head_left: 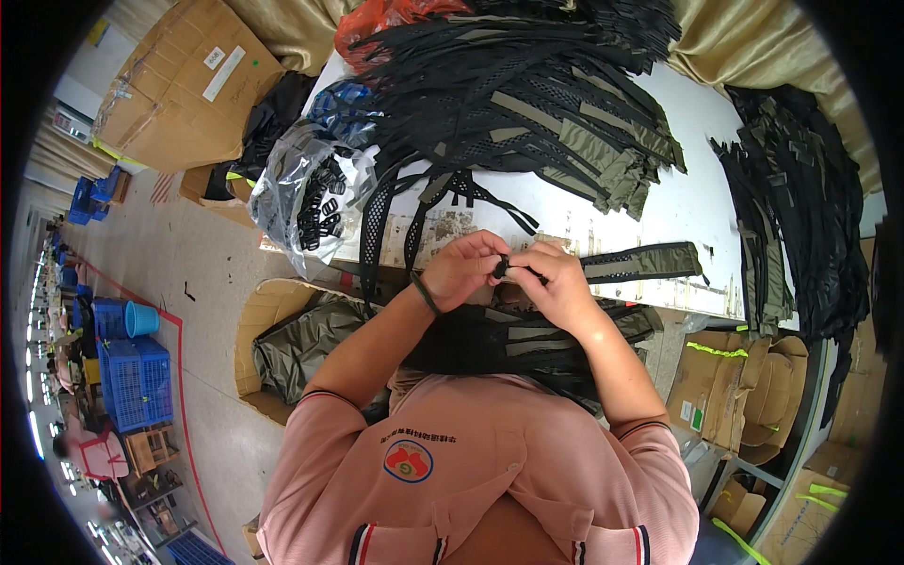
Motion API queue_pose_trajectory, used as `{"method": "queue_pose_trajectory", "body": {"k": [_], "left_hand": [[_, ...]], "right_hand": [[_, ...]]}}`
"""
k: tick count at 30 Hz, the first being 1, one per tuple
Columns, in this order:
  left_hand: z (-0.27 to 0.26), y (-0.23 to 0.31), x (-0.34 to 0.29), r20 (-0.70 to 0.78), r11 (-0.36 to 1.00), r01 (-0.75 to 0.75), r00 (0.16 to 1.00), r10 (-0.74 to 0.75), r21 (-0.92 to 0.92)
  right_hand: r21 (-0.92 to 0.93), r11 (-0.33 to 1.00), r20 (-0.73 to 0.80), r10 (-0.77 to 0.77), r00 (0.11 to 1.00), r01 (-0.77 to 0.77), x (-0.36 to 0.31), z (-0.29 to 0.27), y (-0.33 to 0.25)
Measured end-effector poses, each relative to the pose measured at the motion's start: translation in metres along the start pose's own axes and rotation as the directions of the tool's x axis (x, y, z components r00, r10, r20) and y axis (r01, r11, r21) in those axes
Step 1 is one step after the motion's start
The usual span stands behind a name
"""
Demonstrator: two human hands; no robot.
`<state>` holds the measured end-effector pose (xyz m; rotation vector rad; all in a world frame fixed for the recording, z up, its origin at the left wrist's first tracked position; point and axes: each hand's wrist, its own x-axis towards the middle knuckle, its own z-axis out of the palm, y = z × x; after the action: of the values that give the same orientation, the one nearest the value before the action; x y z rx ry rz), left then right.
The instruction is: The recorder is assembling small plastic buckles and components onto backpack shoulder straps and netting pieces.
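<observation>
Close in front of my chest, at the near edge of the white table [697,193], my two hands meet over a small black buckle [501,267]. My left hand [463,269] pinches it from the left with thumb and fingertips. From the other side, my right hand [556,287] grips the end of a black webbing, partly hidden by the fingers. A black and olive mesh strap [650,262] lies on the table just beyond the right hand; whether it joins the webbing cannot be seen. More black straps [508,341] rest across my lap.
A big heap of black and olive straps [537,113] covers the table's far part. At its left sits a clear plastic bag [311,193] of black buckles. Straps hang over the right end [800,207]. Cardboard boxes stand left [250,330] and right [716,386] of me.
</observation>
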<state>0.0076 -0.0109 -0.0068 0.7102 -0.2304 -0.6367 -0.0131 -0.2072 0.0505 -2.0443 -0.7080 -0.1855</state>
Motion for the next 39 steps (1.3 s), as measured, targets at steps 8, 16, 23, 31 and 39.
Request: {"method": "queue_pose_trajectory", "body": {"k": [8, 16, 23, 31, 39], "left_hand": [[0.007, 0.001, 0.001, -0.182, 0.961, 0.088, 0.982, -0.041, 0.260], [0.029, -0.017, -0.002, -0.168, 0.953, -0.043, 0.986, -0.009, -0.301], [0.040, -0.010, 0.008, -0.283, 0.907, -0.179, 0.912, 0.298, 0.382], [0.040, -0.020, 0.018, -0.225, 0.770, -0.306, 0.838, 0.496, 0.560], [0.060, -0.004, -0.003, -0.032, 0.507, -0.251, 0.874, 0.485, 0.824]], "right_hand": [[0.265, 0.941, 0.098, 0.189, 0.977, -0.208, 0.007, 0.004, -0.006], [-0.002, 0.999, -0.027, 0.036, 0.999, -0.036, 0.004, -0.004, -0.012], [-0.181, 0.981, -0.169, -0.093, 0.981, 0.062, 0.010, 0.009, -0.024], [0.604, 0.696, 0.055, 0.448, 0.892, -0.387, -0.001, 0.004, -0.004], [0.794, 0.470, 0.062, 0.568, 0.821, -0.385, -0.007, 0.003, 0.008]]}}
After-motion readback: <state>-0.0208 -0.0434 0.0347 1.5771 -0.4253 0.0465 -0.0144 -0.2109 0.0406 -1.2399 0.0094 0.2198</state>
